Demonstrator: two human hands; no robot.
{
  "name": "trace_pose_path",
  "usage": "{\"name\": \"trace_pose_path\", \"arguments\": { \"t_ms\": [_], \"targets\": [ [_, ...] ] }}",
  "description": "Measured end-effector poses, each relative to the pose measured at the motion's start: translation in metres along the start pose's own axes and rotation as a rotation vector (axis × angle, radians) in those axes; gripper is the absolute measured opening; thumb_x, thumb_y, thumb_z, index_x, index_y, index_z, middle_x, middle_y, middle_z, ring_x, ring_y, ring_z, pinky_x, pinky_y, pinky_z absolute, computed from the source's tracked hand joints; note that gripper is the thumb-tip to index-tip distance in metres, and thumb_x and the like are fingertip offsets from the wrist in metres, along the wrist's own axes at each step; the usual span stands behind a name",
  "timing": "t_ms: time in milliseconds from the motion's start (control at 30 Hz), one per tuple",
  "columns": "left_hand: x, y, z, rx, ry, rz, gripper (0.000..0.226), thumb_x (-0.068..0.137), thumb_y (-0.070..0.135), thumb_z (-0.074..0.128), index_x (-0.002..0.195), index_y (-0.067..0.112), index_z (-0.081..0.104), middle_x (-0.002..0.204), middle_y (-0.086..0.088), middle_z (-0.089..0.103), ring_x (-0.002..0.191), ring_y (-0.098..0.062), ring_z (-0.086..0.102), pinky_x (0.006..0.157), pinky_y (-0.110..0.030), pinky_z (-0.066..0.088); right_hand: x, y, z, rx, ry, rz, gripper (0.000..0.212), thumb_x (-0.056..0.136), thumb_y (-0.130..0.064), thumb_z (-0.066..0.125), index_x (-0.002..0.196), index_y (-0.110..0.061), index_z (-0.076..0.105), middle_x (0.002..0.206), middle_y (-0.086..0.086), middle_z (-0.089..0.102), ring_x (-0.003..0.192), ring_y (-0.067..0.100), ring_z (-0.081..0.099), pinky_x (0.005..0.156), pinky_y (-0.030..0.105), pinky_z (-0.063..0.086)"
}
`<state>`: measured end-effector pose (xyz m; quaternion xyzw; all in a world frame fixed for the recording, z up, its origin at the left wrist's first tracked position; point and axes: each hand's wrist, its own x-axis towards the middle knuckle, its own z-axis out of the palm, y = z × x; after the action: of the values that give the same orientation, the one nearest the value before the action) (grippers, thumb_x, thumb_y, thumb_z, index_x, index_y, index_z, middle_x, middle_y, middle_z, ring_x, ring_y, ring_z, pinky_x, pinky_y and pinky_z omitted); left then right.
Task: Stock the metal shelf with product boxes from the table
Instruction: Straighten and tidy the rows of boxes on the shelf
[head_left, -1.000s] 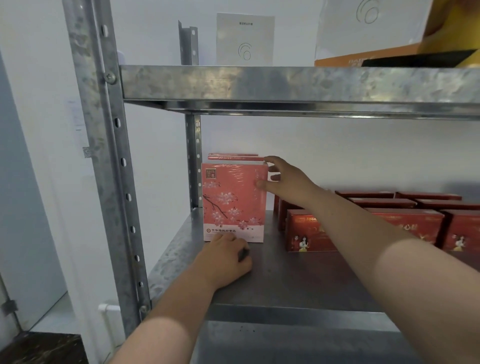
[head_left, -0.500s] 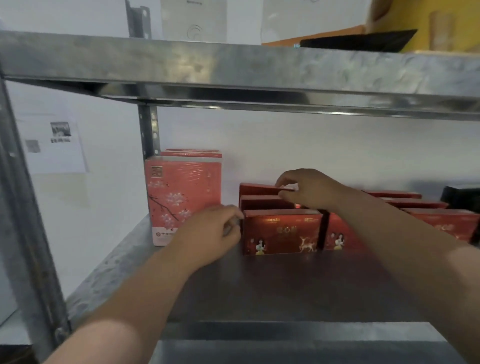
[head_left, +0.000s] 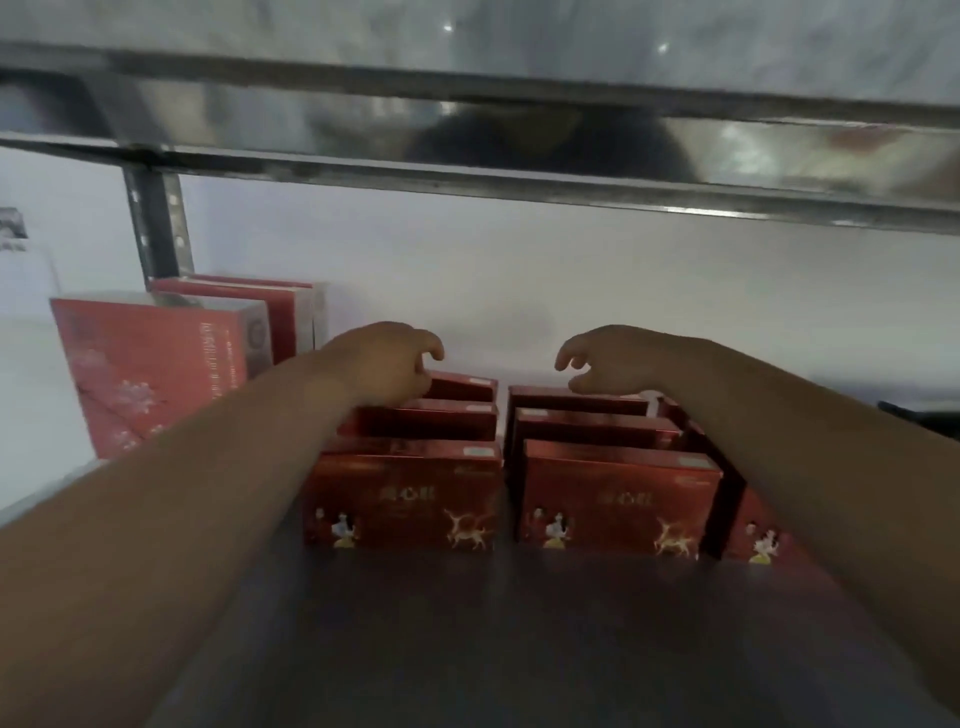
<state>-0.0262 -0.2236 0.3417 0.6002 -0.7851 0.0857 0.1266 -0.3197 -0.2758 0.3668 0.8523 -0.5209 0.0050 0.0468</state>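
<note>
1. As a reach is made deep into the metal shelf (head_left: 467, 639), the left hand (head_left: 384, 364) and the right hand (head_left: 608, 358) are seen near its back edge.
2. The left hand is laid against the rear box of the left row (head_left: 465, 387). Its fingers are curled, but whether the box is gripped cannot be told.
3. The right hand is held loosely curled and empty, just above the rear box of the right row (head_left: 576, 401).
4. The dark red boxes are stood in rows running from the front edge toward the back, with their long axes parallel to the front edge. A third row (head_left: 758, 525) is partly hidden by the right arm (head_left: 805, 457).
5. Taller pink boxes (head_left: 156, 379) are stood at the shelf's left end.
6. Straightening of the rows is judged to be the step in hand. Each rear box lies just beneath its own hand, so each row is likely best handled from its own side.
</note>
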Motion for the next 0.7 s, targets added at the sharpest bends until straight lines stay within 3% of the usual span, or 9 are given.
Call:
{"name": "trace_pose_path", "arguments": {
  "t_ms": [167, 300, 400, 533, 700],
  "targets": [
    [0.034, 0.001, 0.005, 0.158, -0.138, -0.067, 0.063, 0.090, 0.030, 0.061, 0.148, 0.035, 0.039, 0.147, -0.001, 0.047, 0.130, -0.023, 0.047, 0.103, -0.041, 0.044, 0.004, 0.015, 0.003, 0.007, -0.128, -0.022, 0.051, 0.092, -0.034, 0.069, 0.140, -0.026, 0.054, 0.139, -0.005, 0.058, 0.122, 0.017, 0.055, 0.100, 0.031, 0.044],
    [0.048, 0.002, 0.007, 0.180, -0.243, -0.067, 0.064, 0.093, 0.028, 0.061, 0.152, 0.034, 0.035, 0.154, 0.001, 0.041, 0.136, -0.023, 0.043, 0.108, -0.039, 0.038, 0.009, 0.017, 0.008, -0.012, -0.134, -0.030, 0.046, 0.089, -0.023, 0.072, 0.133, -0.029, 0.060, 0.128, -0.006, 0.063, 0.108, 0.016, 0.058, 0.088, 0.032, 0.048],
    [0.056, -0.001, 0.010, 0.165, -0.274, -0.052, 0.060, 0.093, 0.025, 0.064, 0.149, 0.031, 0.041, 0.148, 0.004, 0.049, 0.128, -0.021, 0.050, 0.104, -0.036, 0.041, 0.011, 0.019, 0.013, 0.008, -0.094, -0.019, 0.041, 0.087, -0.020, 0.072, 0.125, -0.032, 0.064, 0.122, -0.007, 0.065, 0.103, 0.015, 0.059, 0.087, 0.033, 0.051],
    [0.060, -0.009, 0.015, 0.153, -0.274, -0.010, 0.041, 0.090, 0.021, 0.064, 0.129, 0.033, 0.060, 0.126, 0.008, 0.063, 0.107, -0.017, 0.058, 0.093, -0.036, 0.049, 0.014, 0.019, 0.019, 0.003, -0.051, -0.001, 0.038, 0.087, -0.023, 0.071, 0.124, -0.033, 0.065, 0.117, -0.009, 0.066, 0.101, 0.014, 0.058, 0.088, 0.035, 0.052],
    [0.059, -0.018, 0.017, 0.160, -0.230, 0.025, 0.036, 0.090, 0.024, 0.064, 0.124, 0.035, 0.065, 0.120, 0.009, 0.065, 0.106, -0.017, 0.060, 0.094, -0.038, 0.050, 0.016, 0.017, 0.025, -0.024, 0.002, 0.003, 0.038, 0.088, -0.024, 0.067, 0.124, -0.033, 0.066, 0.117, -0.008, 0.066, 0.100, 0.014, 0.057, 0.090, 0.037, 0.052]
  ]
}}
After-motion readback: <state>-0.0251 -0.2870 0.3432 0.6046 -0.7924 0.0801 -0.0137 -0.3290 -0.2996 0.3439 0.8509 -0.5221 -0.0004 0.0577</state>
